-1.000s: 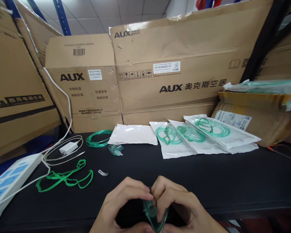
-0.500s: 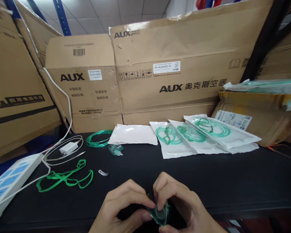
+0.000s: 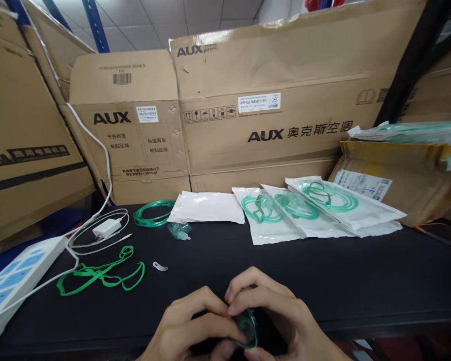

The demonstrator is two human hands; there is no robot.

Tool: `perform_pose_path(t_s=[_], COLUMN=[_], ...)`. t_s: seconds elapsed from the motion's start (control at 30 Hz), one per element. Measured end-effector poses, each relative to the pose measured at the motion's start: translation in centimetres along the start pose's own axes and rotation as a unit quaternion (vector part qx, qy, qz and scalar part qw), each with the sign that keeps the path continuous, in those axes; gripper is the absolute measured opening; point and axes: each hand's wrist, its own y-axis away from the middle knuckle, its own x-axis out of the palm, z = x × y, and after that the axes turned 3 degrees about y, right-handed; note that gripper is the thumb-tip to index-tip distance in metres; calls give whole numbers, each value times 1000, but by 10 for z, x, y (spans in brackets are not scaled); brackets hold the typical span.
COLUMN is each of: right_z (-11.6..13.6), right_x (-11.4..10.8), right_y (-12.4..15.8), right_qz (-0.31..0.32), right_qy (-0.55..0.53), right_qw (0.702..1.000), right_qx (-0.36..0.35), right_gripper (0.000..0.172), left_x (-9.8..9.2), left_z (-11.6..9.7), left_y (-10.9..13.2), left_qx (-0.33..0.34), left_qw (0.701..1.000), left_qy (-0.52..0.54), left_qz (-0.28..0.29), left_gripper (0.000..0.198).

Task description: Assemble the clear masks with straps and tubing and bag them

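The green mask piece [image 3: 247, 328] is sitting low over the near edge of the black table [image 3: 342, 286], where you are pinching it between the curled fingers of your left hand [image 3: 190, 328] and right hand [image 3: 285, 321], a green strap [image 3: 101, 274] and sealed pouches [image 3: 323, 220] lying beyond.

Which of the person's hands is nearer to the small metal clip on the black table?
Left. The left hand is just right of the clip, toward the camera; the right hand is farther right. Both grip a green mask.
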Motion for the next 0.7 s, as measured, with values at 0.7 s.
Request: perform_pose_path(t_s=[0.7], right_z=[-8], right_x=[7], right_y=[-3], right_qz=[-90], right_qy=[-19], right_qw=[994], right_qx=[55], right_gripper=[48], left_x=[1], left_z=[3], left_y=[5], left_qx=[-244], left_qw=[949], left_qy=[170], left_qz=[-101], left_gripper=[18])
